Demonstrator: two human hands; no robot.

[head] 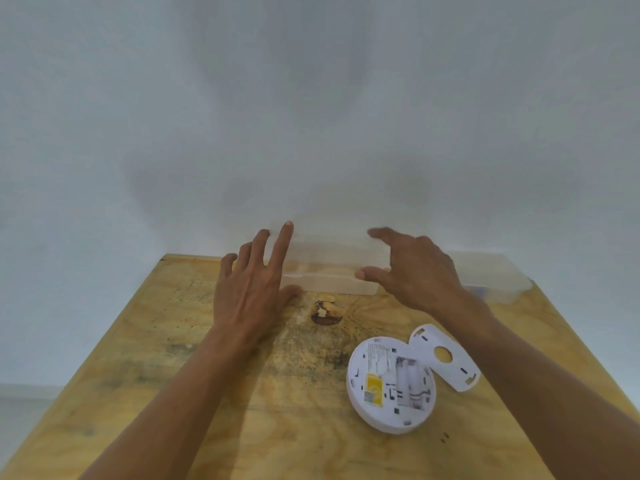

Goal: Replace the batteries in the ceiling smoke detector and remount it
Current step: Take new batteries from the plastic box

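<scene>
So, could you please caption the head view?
Both hands reach for a clear box beyond the opened smoke detector.

A single head-worn wide-angle camera looks forward and steeply down, close over a plywood table [194, 375] (its far edge against a white wall [311, 98]), both forearms entering from the near edge.

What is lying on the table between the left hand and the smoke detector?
In the head view, only bare plywood table with a dark knot lies between the left hand and the smoke detector.

White detector [391, 386], yellow label [373, 389]; tan stained plywood [207, 375].
</scene>
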